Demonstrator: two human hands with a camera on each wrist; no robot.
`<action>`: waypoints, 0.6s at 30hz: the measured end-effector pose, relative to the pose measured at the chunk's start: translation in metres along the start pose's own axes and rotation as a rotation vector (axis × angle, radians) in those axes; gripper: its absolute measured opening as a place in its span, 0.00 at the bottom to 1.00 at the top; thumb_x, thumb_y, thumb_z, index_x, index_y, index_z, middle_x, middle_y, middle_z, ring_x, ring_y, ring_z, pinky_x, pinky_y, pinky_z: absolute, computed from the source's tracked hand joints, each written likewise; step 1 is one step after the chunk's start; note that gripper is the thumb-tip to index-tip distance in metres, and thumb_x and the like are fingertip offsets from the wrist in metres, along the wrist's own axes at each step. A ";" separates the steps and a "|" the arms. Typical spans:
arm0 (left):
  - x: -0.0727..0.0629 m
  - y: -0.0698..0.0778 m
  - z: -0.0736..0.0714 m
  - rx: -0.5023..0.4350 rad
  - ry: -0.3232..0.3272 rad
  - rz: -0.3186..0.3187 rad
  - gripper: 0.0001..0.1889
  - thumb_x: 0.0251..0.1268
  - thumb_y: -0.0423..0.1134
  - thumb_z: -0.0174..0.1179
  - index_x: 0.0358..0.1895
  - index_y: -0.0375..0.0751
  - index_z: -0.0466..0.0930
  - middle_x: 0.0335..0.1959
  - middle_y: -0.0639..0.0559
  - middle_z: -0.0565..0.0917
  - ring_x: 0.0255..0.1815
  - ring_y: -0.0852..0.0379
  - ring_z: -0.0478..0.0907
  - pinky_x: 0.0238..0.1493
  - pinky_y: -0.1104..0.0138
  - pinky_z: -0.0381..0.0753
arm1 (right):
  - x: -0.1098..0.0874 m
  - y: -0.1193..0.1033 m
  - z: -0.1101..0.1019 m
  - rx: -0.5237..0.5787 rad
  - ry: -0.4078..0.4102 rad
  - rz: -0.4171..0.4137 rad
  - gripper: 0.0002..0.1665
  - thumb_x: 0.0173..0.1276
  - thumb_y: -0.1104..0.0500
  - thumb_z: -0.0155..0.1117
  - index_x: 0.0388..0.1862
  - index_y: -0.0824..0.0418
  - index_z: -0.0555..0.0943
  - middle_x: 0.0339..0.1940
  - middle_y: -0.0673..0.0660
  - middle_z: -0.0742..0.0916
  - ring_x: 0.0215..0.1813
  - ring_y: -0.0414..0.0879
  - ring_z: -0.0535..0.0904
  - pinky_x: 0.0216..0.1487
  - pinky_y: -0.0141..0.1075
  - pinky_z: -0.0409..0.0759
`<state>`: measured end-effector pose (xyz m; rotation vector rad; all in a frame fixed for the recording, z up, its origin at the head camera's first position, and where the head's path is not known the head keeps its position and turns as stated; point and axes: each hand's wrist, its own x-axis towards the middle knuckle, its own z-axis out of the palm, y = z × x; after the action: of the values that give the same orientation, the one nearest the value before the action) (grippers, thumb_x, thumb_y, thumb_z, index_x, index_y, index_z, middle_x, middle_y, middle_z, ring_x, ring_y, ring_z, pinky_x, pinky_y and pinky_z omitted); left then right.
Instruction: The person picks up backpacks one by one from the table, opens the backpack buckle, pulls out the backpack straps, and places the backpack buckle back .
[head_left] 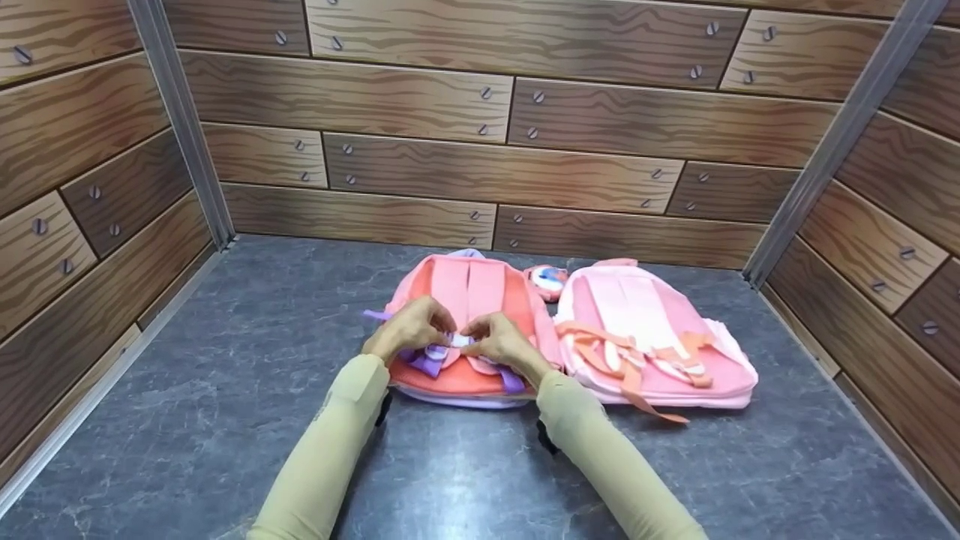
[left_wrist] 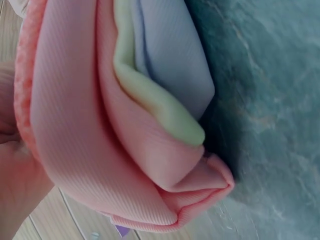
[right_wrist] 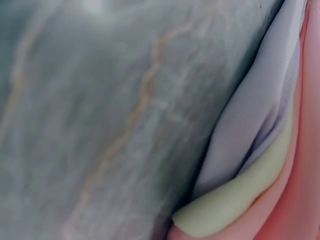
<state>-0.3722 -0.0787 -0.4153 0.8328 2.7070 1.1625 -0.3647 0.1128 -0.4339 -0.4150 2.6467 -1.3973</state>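
A coral-pink backpack lies with its shoulder straps facing up in the head view. Over its middle, both hands meet at a small pale buckle on purple webbing. The left hand pinches the buckle's left side between thumb and fingers. From the other side, the right hand pinches its right end. In the left wrist view, the left hand shows beside the backpack's folded pink side. Lilac and pale green layers of the bag fill the right wrist view's edge, with the right hand out of frame.
A light pink backpack with orange straps lies just right of the coral one. Between their tops sits a small round pouch. The dark marbled tabletop is bounded by wood-patterned walls at the back and sides.
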 end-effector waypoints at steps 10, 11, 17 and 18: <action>0.004 0.007 0.000 0.061 -0.039 -0.052 0.11 0.52 0.26 0.69 0.40 0.31 0.86 0.32 0.43 0.87 0.28 0.62 0.74 0.30 0.75 0.73 | -0.001 0.001 0.000 0.022 -0.031 -0.029 0.11 0.59 0.66 0.70 0.42 0.66 0.85 0.34 0.55 0.85 0.35 0.41 0.74 0.38 0.29 0.72; 0.004 0.008 0.001 0.068 -0.044 -0.053 0.11 0.52 0.26 0.69 0.40 0.31 0.87 0.32 0.43 0.87 0.28 0.62 0.74 0.30 0.75 0.73 | -0.001 0.001 0.000 0.016 -0.031 -0.033 0.11 0.60 0.66 0.69 0.42 0.67 0.84 0.33 0.54 0.85 0.35 0.41 0.74 0.37 0.29 0.72; 0.005 0.008 0.001 0.091 -0.083 -0.011 0.08 0.54 0.26 0.67 0.39 0.29 0.86 0.28 0.45 0.85 0.25 0.64 0.72 0.28 0.75 0.70 | -0.003 0.001 -0.001 0.013 -0.037 -0.018 0.12 0.60 0.65 0.70 0.43 0.65 0.84 0.33 0.54 0.84 0.34 0.40 0.74 0.34 0.28 0.72; 0.005 0.008 0.001 0.096 -0.086 0.001 0.08 0.54 0.26 0.67 0.38 0.29 0.86 0.27 0.46 0.84 0.25 0.64 0.71 0.27 0.75 0.70 | -0.003 0.001 -0.001 0.010 -0.031 -0.016 0.13 0.58 0.65 0.71 0.43 0.65 0.84 0.33 0.54 0.84 0.33 0.40 0.74 0.34 0.28 0.72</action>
<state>-0.3726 -0.0714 -0.4099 0.8745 2.7104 0.9801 -0.3626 0.1152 -0.4345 -0.4546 2.6164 -1.3962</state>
